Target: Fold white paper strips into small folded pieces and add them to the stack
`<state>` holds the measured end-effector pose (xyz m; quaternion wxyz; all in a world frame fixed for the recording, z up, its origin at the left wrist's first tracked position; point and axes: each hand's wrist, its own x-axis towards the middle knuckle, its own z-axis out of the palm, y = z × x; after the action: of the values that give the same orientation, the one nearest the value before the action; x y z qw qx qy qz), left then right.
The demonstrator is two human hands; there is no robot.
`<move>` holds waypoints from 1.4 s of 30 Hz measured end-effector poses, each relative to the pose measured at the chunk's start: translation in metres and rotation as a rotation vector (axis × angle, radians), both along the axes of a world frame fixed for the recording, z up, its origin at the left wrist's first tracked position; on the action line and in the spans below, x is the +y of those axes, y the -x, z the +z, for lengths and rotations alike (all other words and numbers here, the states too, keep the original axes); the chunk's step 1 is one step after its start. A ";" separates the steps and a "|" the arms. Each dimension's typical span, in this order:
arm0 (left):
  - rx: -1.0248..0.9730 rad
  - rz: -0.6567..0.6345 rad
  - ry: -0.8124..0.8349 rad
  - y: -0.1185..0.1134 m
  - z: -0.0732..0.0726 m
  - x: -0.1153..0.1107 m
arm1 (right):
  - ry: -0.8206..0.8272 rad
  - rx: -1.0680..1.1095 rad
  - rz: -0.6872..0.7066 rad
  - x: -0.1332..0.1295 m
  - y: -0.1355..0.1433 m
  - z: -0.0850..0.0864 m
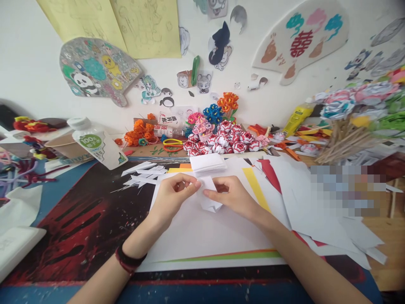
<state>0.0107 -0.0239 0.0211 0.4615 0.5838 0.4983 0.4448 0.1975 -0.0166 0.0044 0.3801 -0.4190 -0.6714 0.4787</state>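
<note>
A small folded piece of white paper (207, 202) is held up between my two hands, above large white sheets (190, 240) on the table. My left hand (175, 195) pinches its upper left edge between thumb and fingers. On the right edge, my right hand (232, 195) grips it with the thumb in front and the fingers curled behind. The paper's lower end shows a folded, angled corner. Just beyond my hands lies a stack of white paper pieces (207, 162). A dark band circles my left wrist.
White paper strips (145, 174) lie to the left on a black and red mat (104, 202). Red-and-white paper flowers (228, 139) crowd the back, beside a tilted white bottle (98, 143). Loose sheets (313, 202) and bundled flower stems (344, 139) are at right.
</note>
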 end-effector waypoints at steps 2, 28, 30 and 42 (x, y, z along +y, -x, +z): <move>0.003 -0.003 -0.011 0.000 0.000 0.000 | 0.019 0.004 0.007 0.001 0.000 -0.002; -0.046 0.041 0.066 -0.002 -0.009 0.000 | -0.012 -0.044 -0.020 -0.002 0.002 0.000; -0.036 0.052 0.046 -0.003 -0.010 -0.001 | -0.017 -0.037 -0.031 -0.002 0.002 -0.001; 0.165 -0.049 -0.119 0.004 -0.005 0.000 | 0.003 0.059 -0.009 -0.003 -0.002 0.002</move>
<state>0.0070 -0.0239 0.0157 0.3941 0.6570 0.4927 0.4127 0.1991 -0.0197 0.0063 0.4013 -0.4081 -0.6572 0.4903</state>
